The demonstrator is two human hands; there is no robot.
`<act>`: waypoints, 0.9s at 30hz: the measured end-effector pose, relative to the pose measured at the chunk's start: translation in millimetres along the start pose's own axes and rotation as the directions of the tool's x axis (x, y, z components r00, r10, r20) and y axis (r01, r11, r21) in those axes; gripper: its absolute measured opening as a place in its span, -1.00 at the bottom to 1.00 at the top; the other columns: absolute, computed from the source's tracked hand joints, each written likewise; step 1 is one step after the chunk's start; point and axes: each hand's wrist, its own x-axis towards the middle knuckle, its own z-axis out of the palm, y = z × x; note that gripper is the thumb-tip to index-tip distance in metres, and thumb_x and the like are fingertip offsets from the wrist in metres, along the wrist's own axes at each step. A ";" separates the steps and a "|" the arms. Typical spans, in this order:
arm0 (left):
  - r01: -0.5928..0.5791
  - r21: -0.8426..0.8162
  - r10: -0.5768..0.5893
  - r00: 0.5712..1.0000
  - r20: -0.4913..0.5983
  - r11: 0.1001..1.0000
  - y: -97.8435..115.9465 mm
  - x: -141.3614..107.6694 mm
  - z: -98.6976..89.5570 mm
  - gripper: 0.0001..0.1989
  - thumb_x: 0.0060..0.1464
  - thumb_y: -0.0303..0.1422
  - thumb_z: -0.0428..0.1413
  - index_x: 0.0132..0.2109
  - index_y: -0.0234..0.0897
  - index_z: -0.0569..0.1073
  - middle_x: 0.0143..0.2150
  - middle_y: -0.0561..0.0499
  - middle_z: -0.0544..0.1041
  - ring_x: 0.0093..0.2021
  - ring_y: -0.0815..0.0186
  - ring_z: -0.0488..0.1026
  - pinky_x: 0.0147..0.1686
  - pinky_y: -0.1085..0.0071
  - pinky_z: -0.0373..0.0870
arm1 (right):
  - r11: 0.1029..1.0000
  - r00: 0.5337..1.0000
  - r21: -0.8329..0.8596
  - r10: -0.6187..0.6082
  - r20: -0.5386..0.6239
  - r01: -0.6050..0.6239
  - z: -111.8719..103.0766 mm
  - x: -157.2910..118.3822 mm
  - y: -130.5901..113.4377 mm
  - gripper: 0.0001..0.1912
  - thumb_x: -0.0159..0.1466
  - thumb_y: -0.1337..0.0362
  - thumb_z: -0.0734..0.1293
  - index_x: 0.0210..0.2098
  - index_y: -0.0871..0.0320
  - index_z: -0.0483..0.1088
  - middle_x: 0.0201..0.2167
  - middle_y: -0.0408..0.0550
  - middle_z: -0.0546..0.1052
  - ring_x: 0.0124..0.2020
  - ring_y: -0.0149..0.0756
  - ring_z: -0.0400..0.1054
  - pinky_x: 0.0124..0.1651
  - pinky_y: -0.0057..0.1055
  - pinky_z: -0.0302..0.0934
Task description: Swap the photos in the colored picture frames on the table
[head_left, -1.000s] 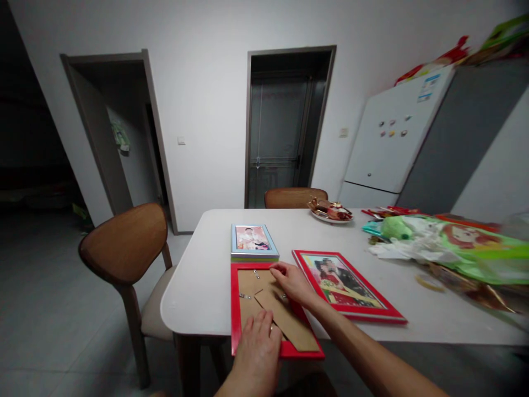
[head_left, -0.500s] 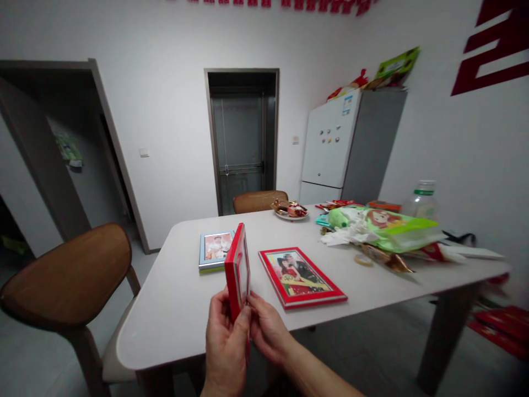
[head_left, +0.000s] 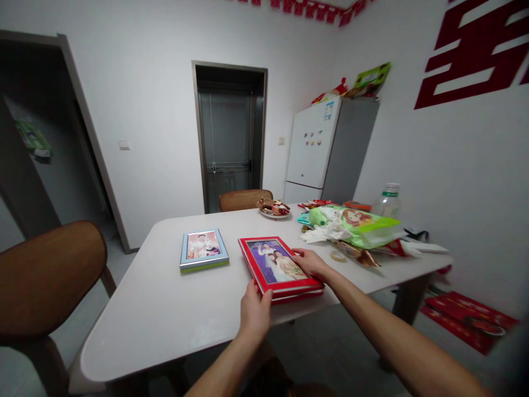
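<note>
A red picture frame lies face up, stacked on a second red frame, of which only the near edge shows. My left hand is closed on the upper frame's near left corner, with the thumb along the front edge. At the right side, my right hand holds the same frame, its fingertips over the border. To the left, a light blue picture frame rests on something with a green edge, apart from both hands.
On the white table, a green snack bag, crumpled tissue, a tape roll and a clear jar are on the right. A plate of wrapped items stands at the back. Wooden chairs flank the table.
The red frame I held upright has been turned face up and laid on the other red frame. My right hand has moved to its right side; the view has shifted rightward.
</note>
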 end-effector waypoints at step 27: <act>0.028 0.447 0.087 0.969 -0.233 0.894 -37.6 12.5 -135.8 -0.60 -0.09 -0.43 0.02 -0.04 -0.43 0.28 -0.05 -0.27 0.38 -0.04 0.11 0.32 -0.06 0.25 0.19 | 0.645 0.813 -0.519 -0.546 0.202 0.561 203.9 7.0 -69.3 -0.71 0.19 0.25 0.18 -0.11 0.20 0.24 -0.09 0.02 0.30 -0.12 -0.26 0.22 -0.13 -0.20 0.17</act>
